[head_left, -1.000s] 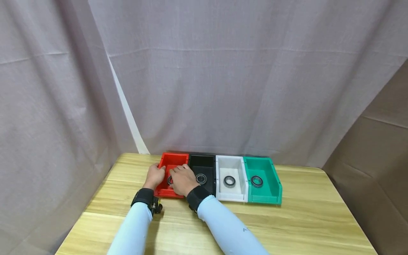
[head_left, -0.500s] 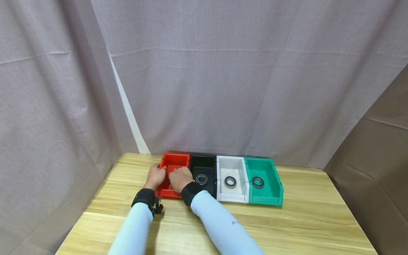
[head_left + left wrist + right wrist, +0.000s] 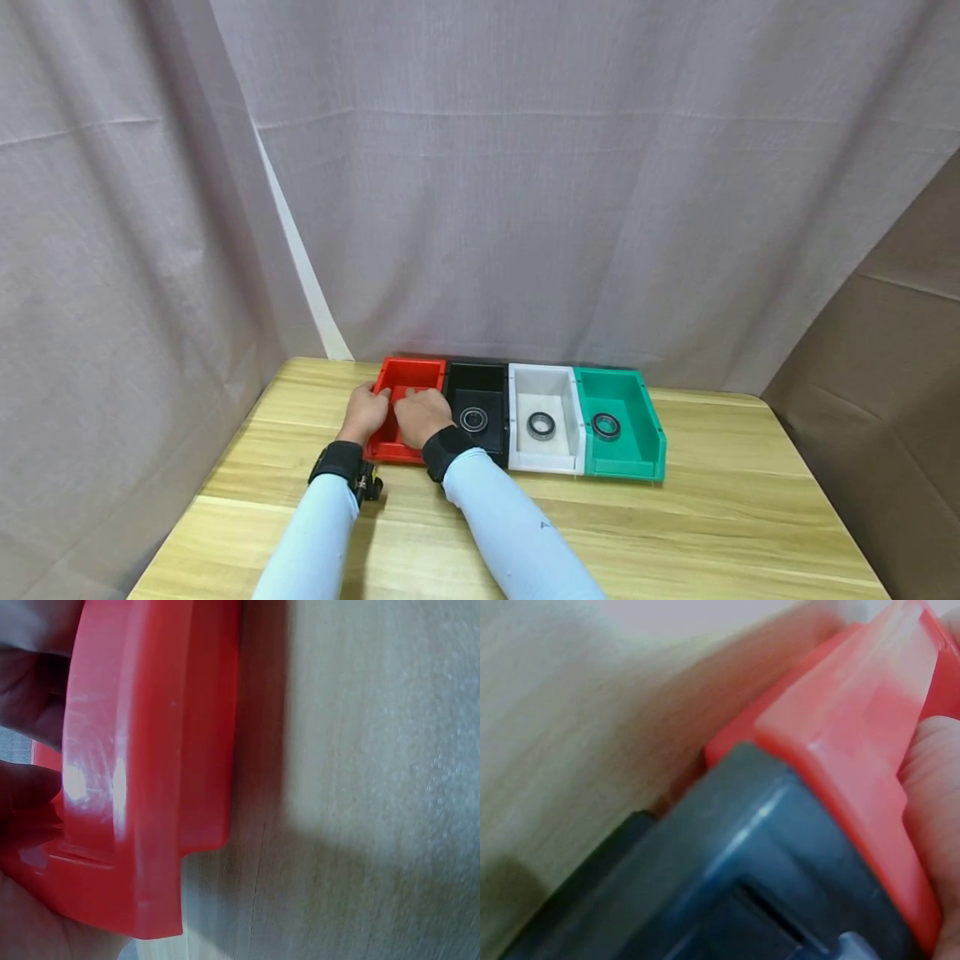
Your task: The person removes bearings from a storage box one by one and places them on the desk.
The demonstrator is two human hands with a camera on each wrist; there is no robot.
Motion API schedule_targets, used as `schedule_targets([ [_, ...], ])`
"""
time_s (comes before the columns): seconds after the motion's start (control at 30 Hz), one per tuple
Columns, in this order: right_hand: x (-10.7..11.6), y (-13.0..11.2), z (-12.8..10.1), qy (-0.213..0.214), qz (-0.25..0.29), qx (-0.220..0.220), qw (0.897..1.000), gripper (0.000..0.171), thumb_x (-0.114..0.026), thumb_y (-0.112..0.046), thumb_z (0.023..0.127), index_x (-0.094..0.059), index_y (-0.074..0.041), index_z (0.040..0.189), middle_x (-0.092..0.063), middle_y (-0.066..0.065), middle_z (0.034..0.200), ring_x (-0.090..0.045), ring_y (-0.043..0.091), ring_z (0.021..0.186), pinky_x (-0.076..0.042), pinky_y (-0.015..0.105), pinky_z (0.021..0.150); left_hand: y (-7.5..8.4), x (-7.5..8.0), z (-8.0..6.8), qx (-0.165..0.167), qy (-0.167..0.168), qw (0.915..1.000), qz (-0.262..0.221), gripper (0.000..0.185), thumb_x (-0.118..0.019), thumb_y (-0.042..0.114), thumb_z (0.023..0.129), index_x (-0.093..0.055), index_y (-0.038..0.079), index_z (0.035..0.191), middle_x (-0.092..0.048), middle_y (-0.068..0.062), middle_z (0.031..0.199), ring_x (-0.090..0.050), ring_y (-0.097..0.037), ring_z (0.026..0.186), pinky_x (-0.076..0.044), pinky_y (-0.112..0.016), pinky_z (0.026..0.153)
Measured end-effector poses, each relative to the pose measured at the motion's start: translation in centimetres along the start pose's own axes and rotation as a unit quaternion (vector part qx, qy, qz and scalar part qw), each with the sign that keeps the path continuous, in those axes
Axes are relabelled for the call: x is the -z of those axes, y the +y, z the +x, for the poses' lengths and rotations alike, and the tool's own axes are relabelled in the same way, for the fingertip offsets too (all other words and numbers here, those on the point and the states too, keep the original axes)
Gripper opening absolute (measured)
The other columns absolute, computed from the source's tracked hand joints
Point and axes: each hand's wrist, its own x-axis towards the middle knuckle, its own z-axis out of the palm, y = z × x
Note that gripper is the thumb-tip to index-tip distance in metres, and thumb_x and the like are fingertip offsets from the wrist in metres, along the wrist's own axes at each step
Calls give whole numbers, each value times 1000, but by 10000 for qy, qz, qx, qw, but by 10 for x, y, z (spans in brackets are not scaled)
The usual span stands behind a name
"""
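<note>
The red bin (image 3: 408, 379) sits near the counter's (image 3: 675, 533) far edge, leftmost in a row with black (image 3: 480, 387), white (image 3: 543, 387) and green (image 3: 615, 392) bins. Left hand (image 3: 365, 414) grips its left wall. Right hand (image 3: 422, 417) reaches inside with curled fingers, can't tell if it's holding anything.

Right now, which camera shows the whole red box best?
The head view: it shows the red box whole at the row's left end, both hands on it. The left wrist view shows only its outer wall up close; the right wrist view shows only a blurry corner beside the black box.
</note>
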Motion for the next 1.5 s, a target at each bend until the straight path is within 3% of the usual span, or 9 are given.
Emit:
schedule_targets([
  [0.43,-3,0,1,93,92,40,9999,22,-73,-32,95,-82,-20,111,-76,0,107,-70,16,94,-56,33,81,0,0,-1,120,-110,9998,-85,40,-49,17,110,-60,-8,139,-67,-30,131,-65,-37,113,-56,-52,100],
  [0.8,-3,1,1,76,180,-4,9998,21,-75,-34,93,-83,-20,107,-77,-1,106,-70,15,97,-56,31,81,0,1,-1,158,-118,9997,-126,40,-49,18,110,-61,-7,137,-68,-28,125,-64,-33,105,-57,-45,91],
  [1.13,-2,1,2,-18,455,-62,9989,28,-78,-38,92,-80,-20,113,-77,0,112,-69,17,105,-57,32,94,1,1,-1,208,-114,9995,-211,39,-50,19,110,-61,-7,137,-68,-27,126,-65,-34,107,-56,-44,92],
  [1.3,0,1,2,-155,613,-104,9979,23,-77,-37,92,-81,-22,108,-76,0,117,-68,18,110,-55,34,102,0,1,-1,225,-105,9994,-222,38,-51,19,110,-62,-6,136,-69,-26,123,-65,-32,104,-56,-41,89],
  [1.5,-1,2,2,-250,636,-104,9976,24,-76,-39,94,-82,-22,110,-75,0,121,-66,19,111,-54,35,104,0,1,-1,237,-146,9992,-280,40,-50,20,110,-61,-6,137,-69,-27,126,-65,-33,108,-57,-45,95],
])
